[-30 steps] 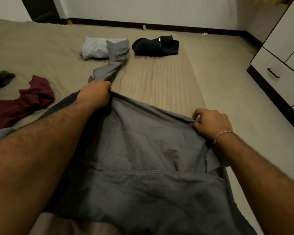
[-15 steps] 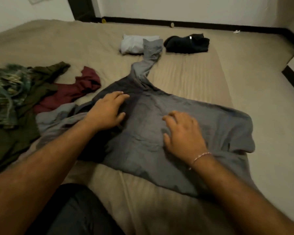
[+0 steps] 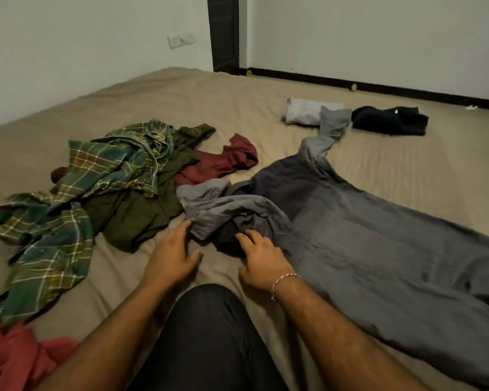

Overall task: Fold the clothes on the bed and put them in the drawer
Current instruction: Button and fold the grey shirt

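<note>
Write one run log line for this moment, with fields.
stage: spreading grey shirt | left hand: open, at sleeve | right hand: open on shirt | folded: none

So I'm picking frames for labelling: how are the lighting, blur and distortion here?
Head view: dim, flat indoor light with a greenish cast; the grey shirt shows a darker patch mid-body; wide-angle bending curves the bed edges; the plaid shirt stays sharp, the pink cloth at the corner is smeared.

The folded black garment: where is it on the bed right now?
In the head view, the folded black garment lies at the far right of the tan bed, just right of a folded white garment, with the spread grey shirt's sleeve between them.
</note>
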`<state>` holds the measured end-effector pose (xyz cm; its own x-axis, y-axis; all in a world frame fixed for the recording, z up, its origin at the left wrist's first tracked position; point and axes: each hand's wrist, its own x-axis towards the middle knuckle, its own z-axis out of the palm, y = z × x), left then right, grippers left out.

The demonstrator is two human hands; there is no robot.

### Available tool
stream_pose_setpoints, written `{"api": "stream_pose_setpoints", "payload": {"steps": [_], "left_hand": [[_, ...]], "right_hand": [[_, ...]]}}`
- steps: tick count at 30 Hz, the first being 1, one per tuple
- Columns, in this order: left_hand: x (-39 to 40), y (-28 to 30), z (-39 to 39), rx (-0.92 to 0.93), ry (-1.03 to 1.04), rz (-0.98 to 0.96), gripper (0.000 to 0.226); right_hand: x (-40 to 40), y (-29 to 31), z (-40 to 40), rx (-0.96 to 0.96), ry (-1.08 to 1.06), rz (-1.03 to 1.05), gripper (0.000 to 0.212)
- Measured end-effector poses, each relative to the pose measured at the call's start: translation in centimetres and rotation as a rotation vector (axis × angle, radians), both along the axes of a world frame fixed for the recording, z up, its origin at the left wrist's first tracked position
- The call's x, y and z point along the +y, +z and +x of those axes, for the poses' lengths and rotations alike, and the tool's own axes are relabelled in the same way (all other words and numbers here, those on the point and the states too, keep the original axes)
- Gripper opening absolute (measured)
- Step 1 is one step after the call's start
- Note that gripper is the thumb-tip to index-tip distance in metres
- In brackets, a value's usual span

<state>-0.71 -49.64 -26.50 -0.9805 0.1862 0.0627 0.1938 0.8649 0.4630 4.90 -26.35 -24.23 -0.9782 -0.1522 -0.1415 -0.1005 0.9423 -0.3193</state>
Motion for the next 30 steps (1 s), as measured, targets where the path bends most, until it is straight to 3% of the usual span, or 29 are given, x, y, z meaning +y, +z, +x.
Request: {"api": "stream_pose_setpoints", "payload": {"steps": [3,5,8,15,18,20,22,23,26,28,30], "left_hand": [[0.9,0.1,-1.6,0.156,0.1,-0.015,0.079],[1.3,0.9,-3.2,0.212,0.07,-0.106,0.048],[1.7,4.0,-4.2,0.205,-0.081,0.078,0.012],[4.5,14.2,-0.3,0.237,-0.204,0.377,0.02],[8.9,14.2,3.9,0.091,-0.234,0.554,0.021],[12.6,12.7,6.3,-0.114,-0.332,0.67,0.028],[15.6,11.8,8.4,-0.39,-0.573,0.723,0.042],[16.6,11.6,9.4,-0.445,-0.71,0.704,0.044],[17.7,11.4,10.5,-0.24,-0.946,0.546,0.027],[17.3,10.8,9.3,-0.096,-0.85,0.501,0.019],[16.5,9.7,7.0,-0.02,-0.604,0.413,0.019]], "right_hand": [[1.0,-0.1,0.2,0.023,-0.046,-0.043,0.079],[1.7,-0.2,0.5,0.02,-0.076,-0.031,0.08],[3.0,-0.5,0.6,-0.042,-0.129,-0.013,0.083],[5.1,-0.3,-1.8,-0.15,-0.183,-0.041,0.097],[5.9,-0.3,-1.7,-0.113,-0.213,-0.276,0.092],[7.3,-0.9,0.4,-0.015,-0.293,-0.463,0.063],[8.9,-1.0,3.8,0.095,-0.498,-0.703,0.033],[9.5,-1.0,5.9,0.112,-0.621,-0.884,0.028],[10.5,-0.9,11.9,0.0,-1.088,-1.34,0.01],[9.5,-1.2,14.6,-0.037,-1.24,-1.388,0.023],[7.8,-2.1,17.0,0.102,-1.181,-1.245,0.011]]}}
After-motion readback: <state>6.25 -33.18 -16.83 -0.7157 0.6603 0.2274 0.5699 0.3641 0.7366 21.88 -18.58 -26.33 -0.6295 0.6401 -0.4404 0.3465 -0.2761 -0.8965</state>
